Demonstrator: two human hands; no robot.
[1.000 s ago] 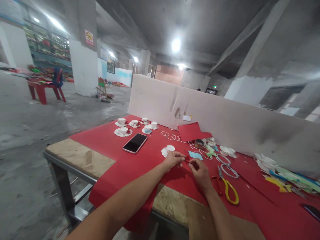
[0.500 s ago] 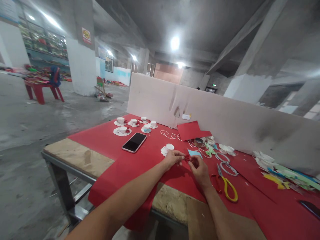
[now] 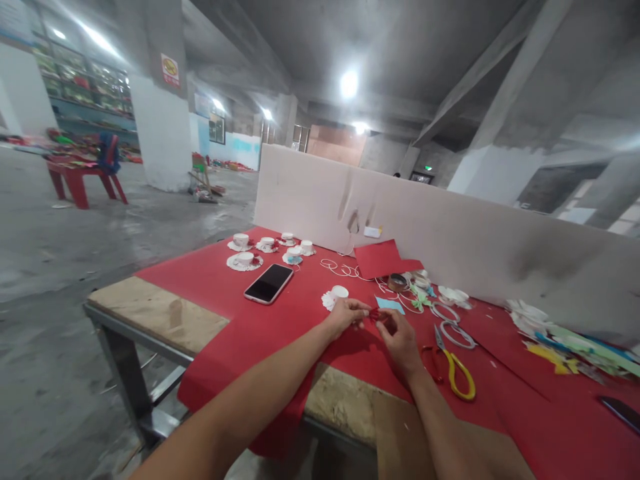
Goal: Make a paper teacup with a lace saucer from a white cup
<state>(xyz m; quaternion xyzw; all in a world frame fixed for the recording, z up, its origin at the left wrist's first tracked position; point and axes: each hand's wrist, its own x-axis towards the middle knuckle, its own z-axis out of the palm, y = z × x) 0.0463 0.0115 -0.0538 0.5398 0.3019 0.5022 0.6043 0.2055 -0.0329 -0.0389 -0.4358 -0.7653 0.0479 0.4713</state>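
Between my fingertips is a small, dark red, crumpled piece (image 3: 374,315), perhaps paper or ribbon; its exact kind is too small to make out. My left hand (image 3: 345,316) pinches it from the left, and my right hand (image 3: 399,333) has its thumb and fingers closed on the other side. Just beyond my left hand sits a small white paper hat (image 3: 340,293) with a lacy brim, partly hidden by that hand. A light blue paper piece (image 3: 390,305) lies behind my right hand. To the right rest scissors (image 3: 460,377) with yellow and red handles.
Several finished-looking white hats (image 3: 245,259) stand at the back left, near a phone (image 3: 269,284). White cord (image 3: 340,269), a tape roll (image 3: 397,283), and coiled rings (image 3: 456,335) lie behind. Paper scraps (image 3: 550,357) are heaped right. A pale board (image 3: 440,213) borders the red-covered table's back.
Both hands stay in nearly the same place, still pinching the red piece, with only slight finger shifts. The view has moved very slightly.
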